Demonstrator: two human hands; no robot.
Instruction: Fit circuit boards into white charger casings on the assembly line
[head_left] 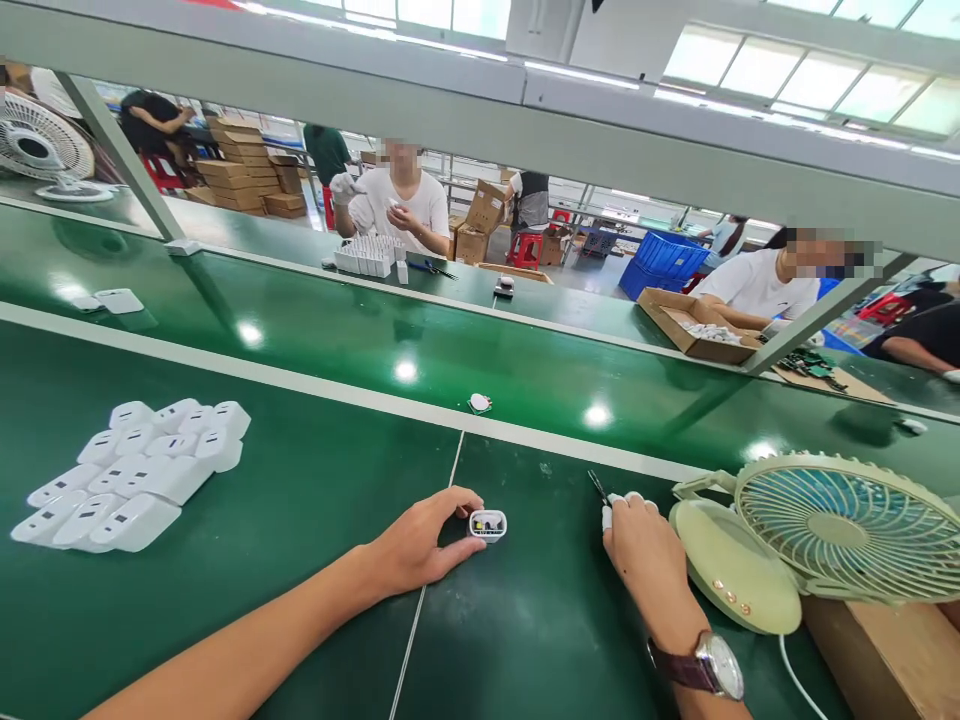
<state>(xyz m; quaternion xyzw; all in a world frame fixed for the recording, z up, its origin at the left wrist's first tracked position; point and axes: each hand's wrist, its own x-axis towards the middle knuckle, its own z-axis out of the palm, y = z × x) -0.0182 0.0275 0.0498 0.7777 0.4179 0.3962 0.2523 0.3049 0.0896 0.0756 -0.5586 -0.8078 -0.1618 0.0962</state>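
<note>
My left hand (424, 540) pinches a small white plastic housing (488, 533) between thumb and fingers. The housing stands on the green table with its open end up, and small electronic parts show inside. To the right, my right hand (646, 545) rests low over the table, white covers on its fingertips and a watch at the wrist. Dark, thin-tipped tweezers (598, 487) stick out from its fingers; their rear part is hidden under the hand. Far to the left lies a group of several white housings (161, 465), closed ends with small dark slots facing me.
A pale green desk fan (832, 530) stands right of my right hand, above a cardboard box (892, 650). Ahead, a green belt (337, 350) carries a small round white part (480, 403). Co-workers sit beyond it, near a cardboard tray (697, 325). A metal frame crosses overhead.
</note>
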